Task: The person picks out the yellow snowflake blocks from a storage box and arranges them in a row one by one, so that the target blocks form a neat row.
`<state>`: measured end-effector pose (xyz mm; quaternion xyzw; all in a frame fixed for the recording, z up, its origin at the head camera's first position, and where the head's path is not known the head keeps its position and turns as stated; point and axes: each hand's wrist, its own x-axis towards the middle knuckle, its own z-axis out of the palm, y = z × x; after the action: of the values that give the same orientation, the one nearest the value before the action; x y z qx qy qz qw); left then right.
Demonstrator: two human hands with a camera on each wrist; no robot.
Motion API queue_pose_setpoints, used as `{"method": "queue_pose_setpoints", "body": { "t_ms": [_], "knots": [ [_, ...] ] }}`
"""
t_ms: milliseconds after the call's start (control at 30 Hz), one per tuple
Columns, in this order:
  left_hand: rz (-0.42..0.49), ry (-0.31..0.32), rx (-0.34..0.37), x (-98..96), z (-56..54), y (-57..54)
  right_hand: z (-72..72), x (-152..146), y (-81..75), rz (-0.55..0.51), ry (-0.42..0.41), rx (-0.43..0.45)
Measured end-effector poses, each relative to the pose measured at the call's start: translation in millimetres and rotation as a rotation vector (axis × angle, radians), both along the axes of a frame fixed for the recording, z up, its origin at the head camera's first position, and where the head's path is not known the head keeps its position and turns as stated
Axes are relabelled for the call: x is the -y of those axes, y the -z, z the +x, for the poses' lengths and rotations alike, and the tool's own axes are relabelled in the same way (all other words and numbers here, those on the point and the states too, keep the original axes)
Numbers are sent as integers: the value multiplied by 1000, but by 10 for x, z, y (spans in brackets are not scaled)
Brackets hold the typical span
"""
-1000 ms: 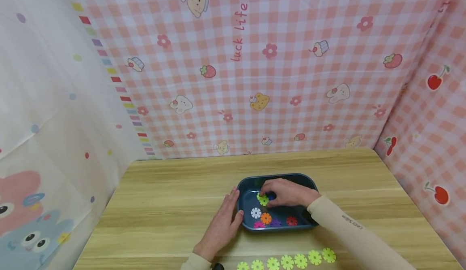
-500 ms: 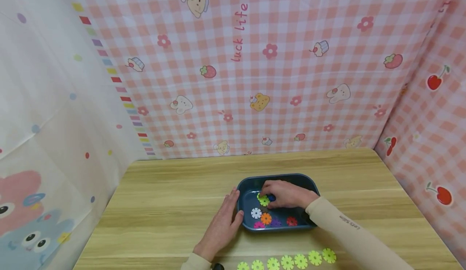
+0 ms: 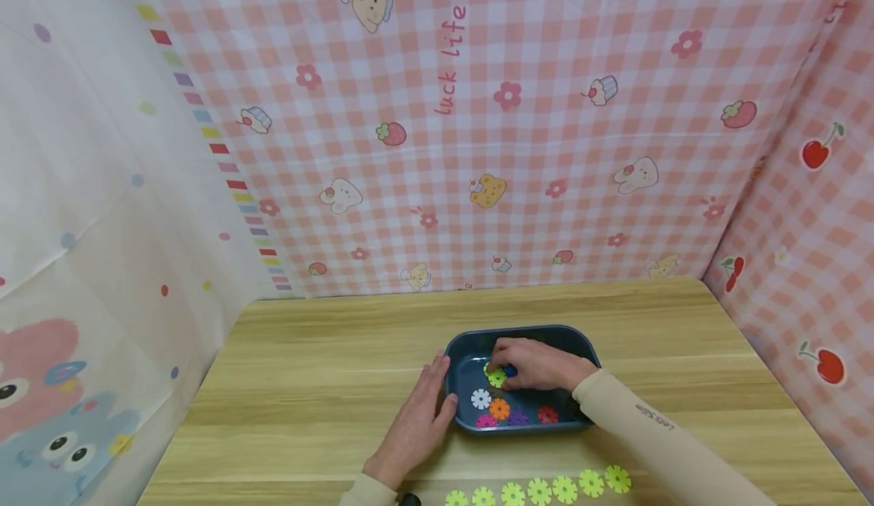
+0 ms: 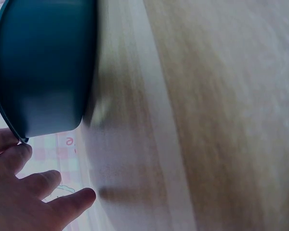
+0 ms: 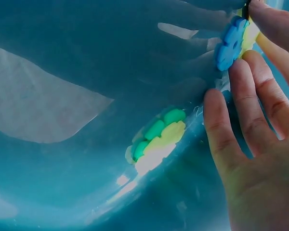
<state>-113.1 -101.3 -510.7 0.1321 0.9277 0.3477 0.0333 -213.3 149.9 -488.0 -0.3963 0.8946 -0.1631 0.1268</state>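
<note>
A dark blue tray [image 3: 466, 377] stands on the table, holding several notched plastic snowflake discs. Inside it, my right hand [image 3: 539, 362] pinches a yellow-green snowflake disc [image 3: 495, 376]. Up close in the right wrist view, a blue snowflake disc [image 5: 232, 44] lies flat against its face at the fingertips. My left hand [image 3: 413, 426] rests at the tray's left side, fingers straight and touching the rim. White [image 3: 481, 399], orange [image 3: 500, 409], pink [image 3: 486, 420], purple [image 3: 519, 417] and red discs [image 3: 548, 414] are along the tray's near side.
In front of the tray, several yellow-green discs [image 3: 564, 489] form a row near the table's front edge. A green disc [image 5: 155, 130] with yellow-green beside it shows low in the right wrist view. Patterned cloth [image 3: 505, 142] hangs behind the wooden table [image 3: 321, 385].
Hardly anything differs. My right hand has shifted very slightly within the tray, still pinching the yellow-green disc; my left hand stays at the rim.
</note>
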Motion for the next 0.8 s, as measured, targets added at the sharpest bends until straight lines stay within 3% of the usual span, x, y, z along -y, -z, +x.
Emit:
{"method": "queue_pose_setpoints", "body": {
  "t_ms": [300,800],
  "knots": [
    [-9,5,-14,-6,6,-1,-4,-28,-43,-13,7,7],
    [4,18,-44,12,11,8,26,-112,-289,-40,43,-4]
  ]
}}
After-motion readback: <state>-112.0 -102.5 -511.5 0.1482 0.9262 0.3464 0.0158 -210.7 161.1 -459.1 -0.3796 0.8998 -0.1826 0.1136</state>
